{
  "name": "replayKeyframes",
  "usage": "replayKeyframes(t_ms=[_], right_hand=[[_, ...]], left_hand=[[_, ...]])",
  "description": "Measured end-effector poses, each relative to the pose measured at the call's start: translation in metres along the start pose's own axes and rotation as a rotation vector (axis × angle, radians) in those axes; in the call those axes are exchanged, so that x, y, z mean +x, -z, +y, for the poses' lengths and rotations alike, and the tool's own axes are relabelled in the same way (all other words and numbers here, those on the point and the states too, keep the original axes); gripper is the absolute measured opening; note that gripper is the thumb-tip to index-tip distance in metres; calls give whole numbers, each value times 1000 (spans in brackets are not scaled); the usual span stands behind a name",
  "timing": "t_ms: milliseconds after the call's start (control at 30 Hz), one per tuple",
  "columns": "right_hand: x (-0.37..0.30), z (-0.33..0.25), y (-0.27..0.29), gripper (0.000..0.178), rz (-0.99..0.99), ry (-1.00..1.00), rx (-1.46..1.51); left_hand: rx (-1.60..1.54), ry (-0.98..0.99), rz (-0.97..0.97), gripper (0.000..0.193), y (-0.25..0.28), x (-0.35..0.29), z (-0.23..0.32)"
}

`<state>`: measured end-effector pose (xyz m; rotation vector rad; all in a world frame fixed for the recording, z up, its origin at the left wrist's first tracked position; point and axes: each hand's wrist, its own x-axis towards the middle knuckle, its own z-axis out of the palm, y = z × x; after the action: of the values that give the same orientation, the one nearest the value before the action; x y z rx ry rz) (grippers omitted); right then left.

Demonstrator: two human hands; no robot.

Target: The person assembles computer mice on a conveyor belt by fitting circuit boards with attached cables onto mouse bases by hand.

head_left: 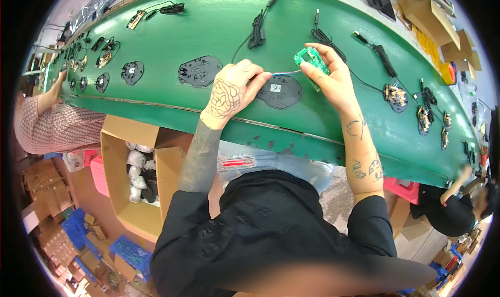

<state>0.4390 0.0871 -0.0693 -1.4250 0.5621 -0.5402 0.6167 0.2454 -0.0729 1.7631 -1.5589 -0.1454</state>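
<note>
My right hand (333, 81) grips a green circuit board (314, 60) above the green work surface, thumb on its near face. Thin blue and white wires (286, 73) stretch from the board to my left hand (233, 90), whose thumb and fingers are closed on the cable end. From that hand a black cable leads away to a tied bundle (256, 32). Below the wires lies a dark oval mouse base (281, 93) with a white label, partly behind my left fingers. Just left of my left hand is another black mouse base (200, 71), lying flat.
Several more bases (132, 73) and boards with coiled cables run along the green bench (172, 91) to the left. At the right lie assemblies with exposed boards (396, 96). An open carton (135, 213) stands below the bench. People sit at both ends.
</note>
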Motion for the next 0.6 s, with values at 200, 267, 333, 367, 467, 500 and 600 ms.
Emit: replayKeyframes(t_ms=[200,267,333,367,467,500,600], right_hand=[[-1,10,-9,54,42,-64,-464],[-1,16,-14,56,64,-13,-482],[0,17,-20,57,84,38,-505],[1,14,-23,56,78,20,-555],[3,11,-27,55,98,-3,-612],[3,11,-27,54,126,-8,-618],[6,15,-27,53,163,-55,-609]], left_hand=[[63,125,-25,16,6,-15,-7],[46,162,-53,15,8,-19,-12],[27,200,-78,14,11,-23,-16],[40,175,-117,14,11,-23,-18],[97,132,-145,14,8,-22,-20],[142,111,-134,14,5,-21,-20],[119,105,-135,15,2,-19,-20]])
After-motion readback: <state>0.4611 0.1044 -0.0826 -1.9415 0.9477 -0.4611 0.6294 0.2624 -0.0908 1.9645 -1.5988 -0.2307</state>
